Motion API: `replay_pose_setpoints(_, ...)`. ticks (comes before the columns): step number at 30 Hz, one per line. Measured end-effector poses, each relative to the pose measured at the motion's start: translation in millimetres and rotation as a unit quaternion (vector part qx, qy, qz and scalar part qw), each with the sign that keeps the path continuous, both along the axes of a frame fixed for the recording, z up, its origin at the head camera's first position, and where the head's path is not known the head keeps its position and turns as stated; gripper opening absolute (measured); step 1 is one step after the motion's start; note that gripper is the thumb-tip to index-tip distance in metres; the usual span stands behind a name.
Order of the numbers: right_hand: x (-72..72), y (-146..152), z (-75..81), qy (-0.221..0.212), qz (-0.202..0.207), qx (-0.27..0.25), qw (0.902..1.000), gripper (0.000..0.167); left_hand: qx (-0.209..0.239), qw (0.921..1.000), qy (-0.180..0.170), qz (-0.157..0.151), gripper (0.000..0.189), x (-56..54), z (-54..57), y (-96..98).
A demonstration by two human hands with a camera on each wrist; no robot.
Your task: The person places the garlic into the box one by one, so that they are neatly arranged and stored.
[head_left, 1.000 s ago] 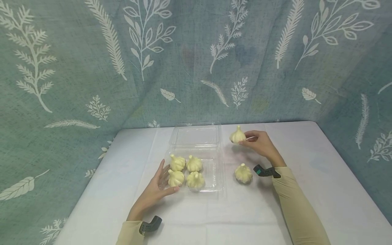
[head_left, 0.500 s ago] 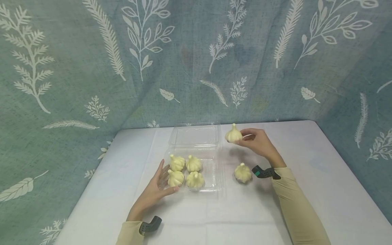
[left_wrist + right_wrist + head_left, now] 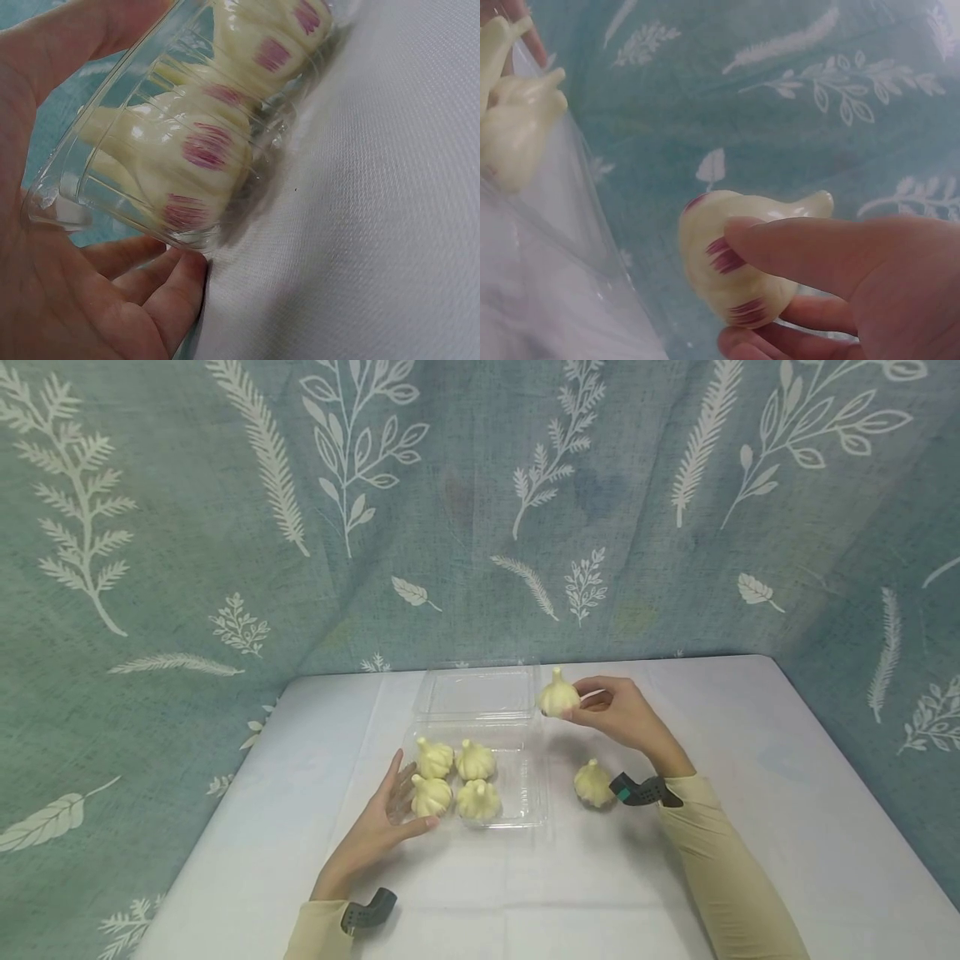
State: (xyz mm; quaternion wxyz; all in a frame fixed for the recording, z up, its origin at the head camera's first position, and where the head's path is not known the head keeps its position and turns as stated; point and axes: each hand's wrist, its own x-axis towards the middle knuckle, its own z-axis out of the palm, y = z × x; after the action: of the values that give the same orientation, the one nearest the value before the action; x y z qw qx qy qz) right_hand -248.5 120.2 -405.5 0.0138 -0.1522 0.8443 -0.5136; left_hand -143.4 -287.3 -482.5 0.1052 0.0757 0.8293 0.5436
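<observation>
My right hand [image 3: 619, 713] pinches a garlic bulb [image 3: 558, 695] between thumb and fingers, held up beside the container's back right part. Purple streaks mark this pale bulb in the right wrist view. My left hand [image 3: 373, 828] grips the front left corner of a clear plastic clamshell container [image 3: 525, 785], thumb at the front and fingers along the left side. Several garlic bulbs [image 3: 478, 800] sit in the left and middle of its base, stems up. In the left wrist view, bulbs [image 3: 187, 142] show through the clear wall, with my curled fingers [image 3: 176, 289] against its corner.
The container's lid [image 3: 480, 693] lies folded back behind the base. Another garlic bulb [image 3: 594, 783] stands on the white-covered table [image 3: 600, 877], right of the container and close to the right wrist's dark camera mount [image 3: 636, 790]. A leaf-patterned curtain [image 3: 465, 527] hangs behind the table.
My right hand has carried its garlic bulb leftward, toward the container, rising slightly and then lowering a little. The left hand and the bulbs in the container have stayed in place.
</observation>
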Motion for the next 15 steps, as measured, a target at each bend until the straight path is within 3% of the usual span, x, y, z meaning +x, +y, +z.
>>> replay_pose_setpoints(15, 9.7, -23, -0.4, 0.009, 0.033, -0.001, 0.9994, 0.042, -0.002, 1.0000, -0.002, 0.006, 0.121, 0.0, 0.4, -0.1)
